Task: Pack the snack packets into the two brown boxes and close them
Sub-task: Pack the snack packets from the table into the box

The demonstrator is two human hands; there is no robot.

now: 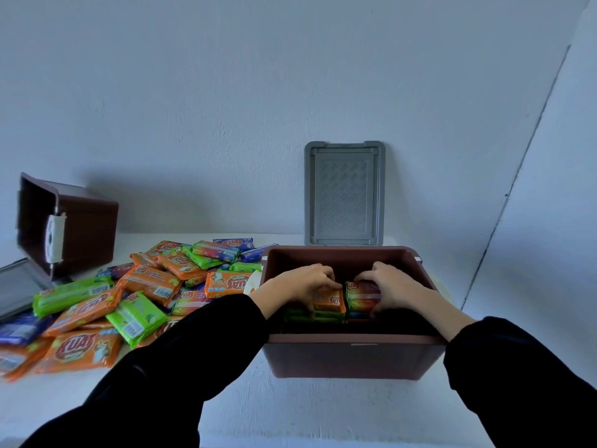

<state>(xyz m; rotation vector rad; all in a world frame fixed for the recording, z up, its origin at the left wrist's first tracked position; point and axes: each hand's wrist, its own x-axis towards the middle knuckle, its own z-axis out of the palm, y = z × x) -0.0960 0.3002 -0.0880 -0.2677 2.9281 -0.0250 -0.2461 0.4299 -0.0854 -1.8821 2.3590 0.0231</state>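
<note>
An open brown box (353,355) stands in front of me with two stacks of snack packets inside. My left hand (305,282) grips an orange packet (329,300) on top of the left stack. On the right stack, my right hand (395,286) holds a green and red packet (361,294). A second brown box (82,227) lies tipped on its side at the far left, its opening facing left. A heap of loose orange, green and blue packets (106,302) covers the table between the boxes.
A grey lid (344,194) leans upright against the wall behind the open box. Another grey lid (16,287) lies flat at the left edge beside the tipped box. The white table (290,412) meets white walls behind and at the right.
</note>
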